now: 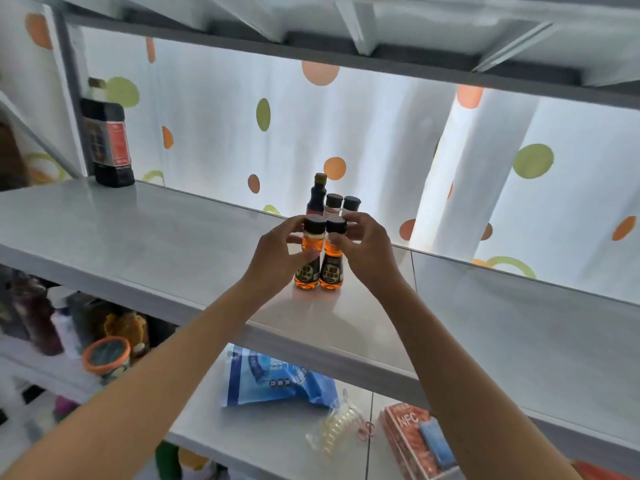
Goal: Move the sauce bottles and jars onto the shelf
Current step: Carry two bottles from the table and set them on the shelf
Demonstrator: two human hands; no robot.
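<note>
Hands (322,251) grip 2 amber bottles (318,261) on shelf (156,237).

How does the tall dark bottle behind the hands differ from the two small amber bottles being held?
The tall dark bottle with a gold cap is taller, opaque and untouched; the two small amber bottles with black caps, one held by the left hand, the other by the right hand, are short and see-through. All stand upright on the grey shelf.

two amber black-capped sauce bottles (318,258) upright, touching, on shelf (138,237)
</note>
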